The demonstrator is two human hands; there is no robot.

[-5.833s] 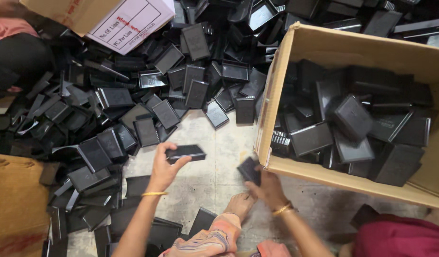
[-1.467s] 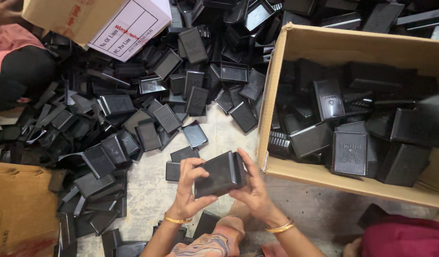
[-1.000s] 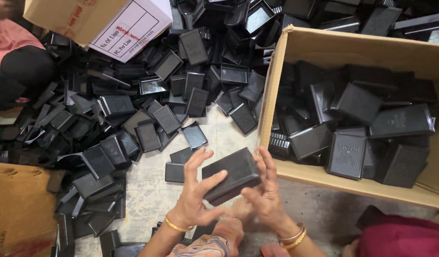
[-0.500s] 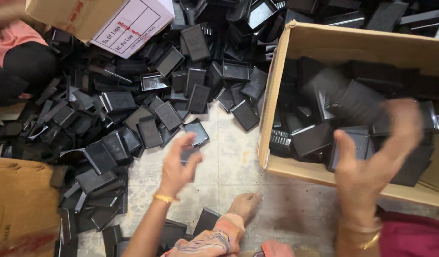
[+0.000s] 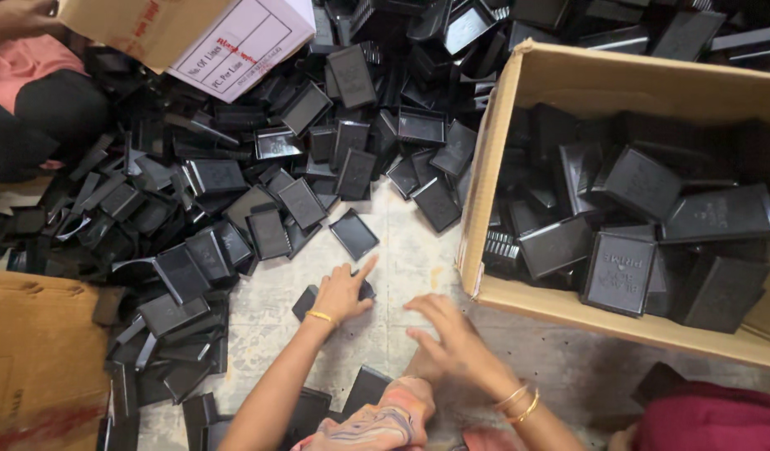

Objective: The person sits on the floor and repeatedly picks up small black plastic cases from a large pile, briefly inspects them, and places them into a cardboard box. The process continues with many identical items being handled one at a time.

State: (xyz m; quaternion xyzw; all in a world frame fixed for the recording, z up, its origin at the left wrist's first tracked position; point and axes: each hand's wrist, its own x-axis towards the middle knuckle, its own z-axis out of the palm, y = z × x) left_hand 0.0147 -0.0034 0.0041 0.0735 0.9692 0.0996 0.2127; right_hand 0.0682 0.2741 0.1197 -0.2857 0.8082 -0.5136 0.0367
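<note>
On the far left, a brown carton (image 5: 34, 359) edges the floor, and a heap of black trays (image 5: 193, 225) spreads from it up to a second person's lap at the top corner. Half a second ago the left hand (image 5: 341, 292) was raised with fingers spread; now it lies flat on a small black tray (image 5: 306, 301) on the bare floor, forefinger out, gripping nothing yet. Another loose tray (image 5: 354, 234) sits just above it. The right hand (image 5: 443, 330), which was up at the open box (image 5: 485, 167), has come back low and empty, fingers loosely curled; the assembled case it held a second ago is gone, likely among the cases (image 5: 644, 217) there. Bare floor between heap and box wall leaves both hands room.
</note>
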